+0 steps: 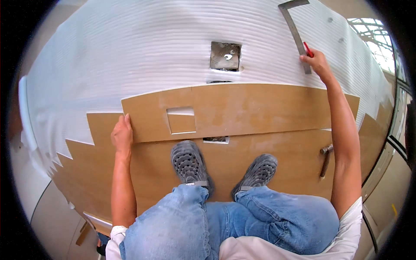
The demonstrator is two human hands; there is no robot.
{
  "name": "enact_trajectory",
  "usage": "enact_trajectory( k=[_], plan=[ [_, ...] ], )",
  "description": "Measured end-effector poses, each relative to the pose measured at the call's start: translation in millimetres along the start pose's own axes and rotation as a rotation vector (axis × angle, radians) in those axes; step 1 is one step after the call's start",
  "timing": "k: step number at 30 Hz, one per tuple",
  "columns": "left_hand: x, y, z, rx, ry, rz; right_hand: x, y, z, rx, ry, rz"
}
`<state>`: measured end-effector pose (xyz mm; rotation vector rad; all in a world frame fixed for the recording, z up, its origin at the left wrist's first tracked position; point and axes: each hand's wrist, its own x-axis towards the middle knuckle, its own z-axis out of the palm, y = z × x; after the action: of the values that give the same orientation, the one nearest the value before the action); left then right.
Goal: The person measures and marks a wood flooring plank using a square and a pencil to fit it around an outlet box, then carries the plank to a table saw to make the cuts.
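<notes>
My left hand point(123, 132) is closed on the left end of a brown plank point(268, 108) with a square cut-out. My right hand point(315, 60) grips a red pencil point(307, 47) and a metal framing square point(293, 28) at the upper right, over white foam underlay point(143, 52). A square opening point(225, 56) shows in the underlay beyond the plank. Below the plank, a smaller opening point(216, 139) is partly visible. A hammer point(326, 161) lies on the boards beside my right forearm.
My feet in grey clogs point(187, 162) rest on laid brown boards point(151, 169) with stepped ends. A roll of foam point(27, 112) runs along the left. A dark frame with glazing point(402, 112) stands at the right. Part of another person's leg point(103, 242) shows at the lower left.
</notes>
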<state>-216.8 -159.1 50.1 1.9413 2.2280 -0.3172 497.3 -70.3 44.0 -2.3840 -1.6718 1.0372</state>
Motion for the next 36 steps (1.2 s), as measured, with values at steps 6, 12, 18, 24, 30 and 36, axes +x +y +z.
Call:
enact_trajectory(
  k=[6, 12, 18, 24, 30, 36],
  plan=[
    [0, 12, -14, -0.129, -0.096, -0.112, -44, -25, -2, 0.504, 0.019, 0.123],
    [1, 3, -14, -0.094, -0.059, -0.089, -109, -44, 9, 0.504, 0.056, 0.092],
    [-26, 83, -161, -0.024, 0.038, 0.486, -156, -79, 39, 0.247, -0.378, -0.314],
    [-61, 181, -212, 0.119, 0.043, 1.236, -160, -162, 76, -0.212, -0.595, -0.794],
    [-106, 219, -81, -0.183, -0.187, 0.807, -129, -207, 90, -0.174, -0.707, -0.861],
    [-124, 242, 5, -0.480, 0.112, 0.369, -97, -196, 127, 0.017, 0.340, -0.674]
  ],
)
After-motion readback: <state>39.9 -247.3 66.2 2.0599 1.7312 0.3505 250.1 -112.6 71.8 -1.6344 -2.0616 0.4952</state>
